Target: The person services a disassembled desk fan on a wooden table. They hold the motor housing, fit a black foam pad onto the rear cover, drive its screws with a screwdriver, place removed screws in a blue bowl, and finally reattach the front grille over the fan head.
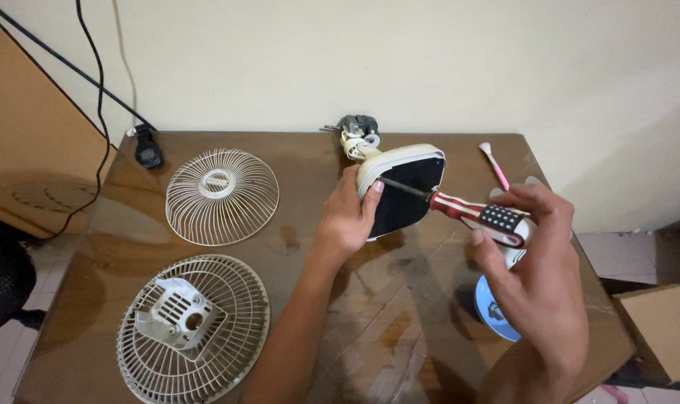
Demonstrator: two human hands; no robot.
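Hands (347,217) on fan base (400,191) and screwdriver (459,208), tip up-left into base.

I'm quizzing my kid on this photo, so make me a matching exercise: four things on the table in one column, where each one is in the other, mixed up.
Things:
1. screwdriver
2. fan base
3. flat grille
4. grille with motor mount

Places:
A. near left corner of the table
B. in the right hand
C. far left, by the black plug
D. held by the left hand

Pairs: 1-B, 2-D, 3-C, 4-A
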